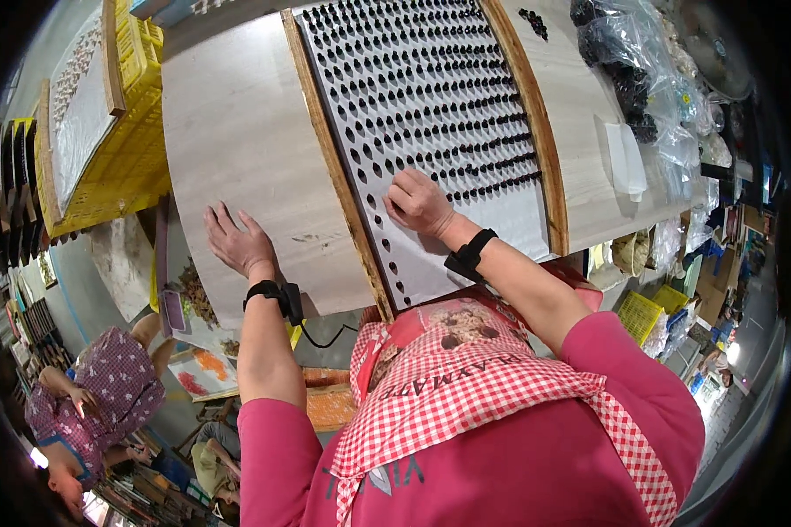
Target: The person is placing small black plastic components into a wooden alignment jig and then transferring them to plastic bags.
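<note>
A white board (466,230) with a wooden strip (336,158) along each long side lies before me on a pale table. Rows of small black pieces (413,90) stand across it, and a single line of them runs down its left side toward me. My right hand (419,204) is over the board at the nearest rows, its fingers curled together; whatever they hold is hidden. To the left of the board, my left hand (237,241) rests on the bare table top (237,123) with its fingers spread and nothing in them. Each wrist wears a black band.
Clear plastic bags (655,66) with dark contents lie at the far right, near a white slip (625,158) and a small heap of black pieces (533,24). At left, a yellow crate (127,167) carries another board (79,79). A person in a purple patterned garment (105,386) is lower left.
</note>
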### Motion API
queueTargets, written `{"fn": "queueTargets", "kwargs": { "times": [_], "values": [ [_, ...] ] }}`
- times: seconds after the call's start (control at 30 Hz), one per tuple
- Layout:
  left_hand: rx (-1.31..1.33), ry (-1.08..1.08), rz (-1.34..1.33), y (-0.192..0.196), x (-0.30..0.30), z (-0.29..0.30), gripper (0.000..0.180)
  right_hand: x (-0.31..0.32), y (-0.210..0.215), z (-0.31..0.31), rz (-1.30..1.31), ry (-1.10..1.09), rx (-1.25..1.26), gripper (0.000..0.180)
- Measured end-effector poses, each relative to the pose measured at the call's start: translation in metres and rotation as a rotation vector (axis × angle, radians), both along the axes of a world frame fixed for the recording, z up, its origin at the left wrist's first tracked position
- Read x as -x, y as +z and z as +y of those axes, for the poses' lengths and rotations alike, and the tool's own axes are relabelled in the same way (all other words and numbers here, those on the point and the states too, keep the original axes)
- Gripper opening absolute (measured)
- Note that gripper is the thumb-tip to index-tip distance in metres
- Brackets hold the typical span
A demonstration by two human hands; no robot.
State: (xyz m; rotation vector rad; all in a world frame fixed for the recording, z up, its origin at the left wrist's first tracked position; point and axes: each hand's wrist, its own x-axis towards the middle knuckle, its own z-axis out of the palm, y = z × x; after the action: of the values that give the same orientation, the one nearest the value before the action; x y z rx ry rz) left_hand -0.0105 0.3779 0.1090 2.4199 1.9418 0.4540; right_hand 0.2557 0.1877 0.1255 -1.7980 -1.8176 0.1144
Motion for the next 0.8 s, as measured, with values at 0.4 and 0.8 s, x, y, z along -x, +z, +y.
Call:
{"fn": "queueTargets", "kwargs": {
  "times": [0.4,0.8],
  "values": [
    [0.015,0.005,-0.007,0.001,0.002,-0.001,0.045,-0.004,0.013,0.028,0.019,-0.101,-0.064,0.030],
    [0.047,0.023,0.032,0.002,0.005,-0.002,0.044,-0.001,0.027,0.024,-0.017,-0.242,-0.009,0.034]
  ]
}}
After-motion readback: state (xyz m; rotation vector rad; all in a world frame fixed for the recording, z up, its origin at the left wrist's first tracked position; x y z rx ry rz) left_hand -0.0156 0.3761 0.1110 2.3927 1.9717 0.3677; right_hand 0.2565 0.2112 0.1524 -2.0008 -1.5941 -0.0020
